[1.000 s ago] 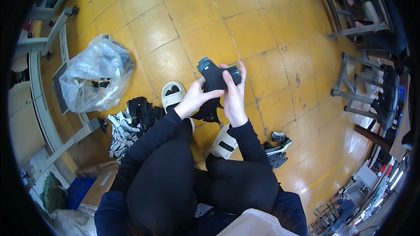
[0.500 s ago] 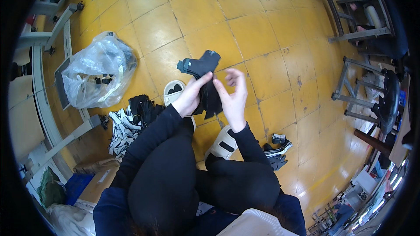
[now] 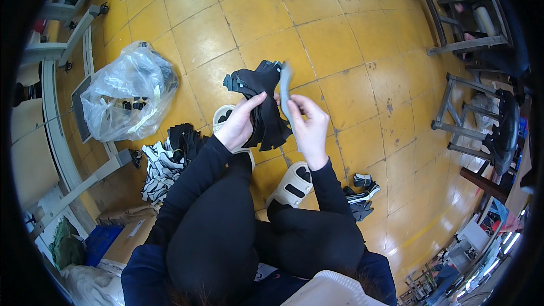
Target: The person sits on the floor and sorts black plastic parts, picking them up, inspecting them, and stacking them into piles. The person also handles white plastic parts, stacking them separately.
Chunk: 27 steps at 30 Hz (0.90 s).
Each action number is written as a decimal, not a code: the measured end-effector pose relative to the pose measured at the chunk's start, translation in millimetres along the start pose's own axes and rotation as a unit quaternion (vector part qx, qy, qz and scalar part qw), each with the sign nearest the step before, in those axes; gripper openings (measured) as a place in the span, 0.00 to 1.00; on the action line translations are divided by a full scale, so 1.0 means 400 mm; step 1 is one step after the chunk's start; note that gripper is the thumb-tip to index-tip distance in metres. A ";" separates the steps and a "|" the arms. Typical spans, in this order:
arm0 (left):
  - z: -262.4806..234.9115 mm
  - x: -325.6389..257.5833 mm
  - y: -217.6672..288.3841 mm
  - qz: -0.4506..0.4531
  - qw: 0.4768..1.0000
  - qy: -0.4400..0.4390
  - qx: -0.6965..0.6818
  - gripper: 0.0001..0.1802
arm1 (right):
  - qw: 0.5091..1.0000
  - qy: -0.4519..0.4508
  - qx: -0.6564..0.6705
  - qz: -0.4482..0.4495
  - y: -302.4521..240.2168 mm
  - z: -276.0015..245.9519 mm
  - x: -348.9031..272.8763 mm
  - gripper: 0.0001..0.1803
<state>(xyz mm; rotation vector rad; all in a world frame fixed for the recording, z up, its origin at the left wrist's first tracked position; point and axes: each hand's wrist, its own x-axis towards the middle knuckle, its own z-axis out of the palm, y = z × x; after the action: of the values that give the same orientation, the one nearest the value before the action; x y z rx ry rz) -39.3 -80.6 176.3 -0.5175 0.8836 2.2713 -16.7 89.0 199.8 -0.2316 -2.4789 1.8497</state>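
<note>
My left hand (image 3: 239, 124) is closed round a stack of black cut-out fabric pieces (image 3: 256, 82), held above the floor between my feet. The stack has a wide lobed top, dark greenish edges at its left tip and flared lower ends. Just right of it, my right hand (image 3: 309, 127) pinches a long, curved grey strip (image 3: 284, 88). The upper end of this strip is smeared by motion. Its right face is grey, and it stands apart from the stack at the top; whether the lower parts touch is hidden by my fingers.
On the left, a clear plastic bag (image 3: 127, 93) stands by a grey metal frame (image 3: 85, 184). Black-and-white cut pieces (image 3: 161, 170) lie beside my left sandal (image 3: 225, 114). Small bundles (image 3: 361, 192) lie right of my right sandal (image 3: 292, 184). Stools (image 3: 473, 119) stand at the right.
My right hand has closed on a grey strip and drawn it off to the right of the black stack. The stack has tilted slightly in my left hand.
</note>
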 end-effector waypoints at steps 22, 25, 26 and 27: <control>-0.137 0.021 0.005 0.016 0.999 -0.020 -0.025 0.12 | 0.986 0.054 -0.145 0.056 0.177 -0.144 -0.233 0.13; -0.123 0.000 0.025 -0.051 0.998 -0.036 0.009 0.13 | 0.952 0.103 -0.226 0.181 0.280 -0.217 -0.459 0.11; -0.118 -0.008 0.021 -0.087 0.994 -0.066 0.002 0.13 | 0.935 0.122 -0.237 0.233 0.320 -0.232 -0.554 0.11; -0.127 -0.016 0.030 -0.067 0.996 -0.046 0.026 0.13 | 0.916 0.131 -0.250 0.284 0.337 -0.238 -0.632 0.11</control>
<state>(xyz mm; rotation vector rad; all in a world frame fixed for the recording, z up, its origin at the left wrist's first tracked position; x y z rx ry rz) -36.6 -126.1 149.7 -0.4320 0.8348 2.1282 257.4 180.8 112.6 -1.2403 -2.8109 1.1223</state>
